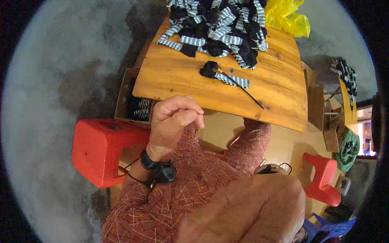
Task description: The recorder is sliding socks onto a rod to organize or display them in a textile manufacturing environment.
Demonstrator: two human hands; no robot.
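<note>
My left hand (176,117) is raised in front of the near edge of a wooden table (178,81), its fingers curled into a loose fist with thumb against forefinger; nothing shows in it. A black band with a small device (162,170) sits on that wrist. My right hand (251,210) is very close to the camera at the lower right, showing only its back; its fingers are hidden. On the table lie a black fabric tuft (209,69) joined to a striped strip (235,80) and a thin black rod or thread (247,93). A heap of black and grey-striped fabric pieces (219,24) covers the far side.
A yellow plastic bag (288,16) lies at the table's far right corner. A cardboard box (125,97) with striped pieces stands under the left edge. Red plastic stools stand at left (101,150) and right (324,182). More boxes and striped fabric (346,75) are at right.
</note>
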